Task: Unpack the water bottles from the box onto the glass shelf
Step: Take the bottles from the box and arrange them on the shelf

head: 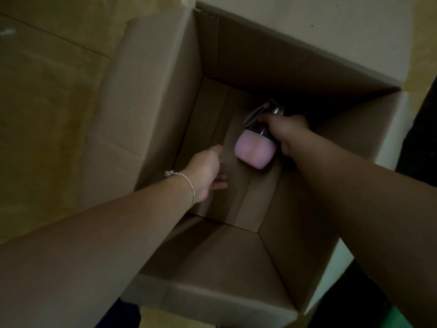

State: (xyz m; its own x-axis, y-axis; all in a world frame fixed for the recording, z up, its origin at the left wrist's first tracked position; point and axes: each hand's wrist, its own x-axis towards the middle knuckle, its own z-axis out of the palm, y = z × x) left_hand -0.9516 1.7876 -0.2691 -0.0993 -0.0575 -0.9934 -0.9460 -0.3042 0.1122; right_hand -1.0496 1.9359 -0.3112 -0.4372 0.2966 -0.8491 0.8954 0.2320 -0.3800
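A large open cardboard box [165,95] fills the view, and both my arms reach down into it. My right hand [287,133] is shut around the dark cap end of a pink water bottle [254,151], which lies tilted just above the box floor. A dark carry strap [256,112] loops from the cap. My left hand [208,172], a thin bracelet on its wrist, hangs open to the left of the bottle with fingers spread near the floor, not touching it. Part of the cap is hidden by my fingers. No glass shelf is in view.
The box flaps [272,24] are folded outward on all sides. A yellowish floor [47,91] lies to the left. A dark area [423,138] borders the right edge. Apart from the bottle, the visible box floor [250,200] is bare cardboard.
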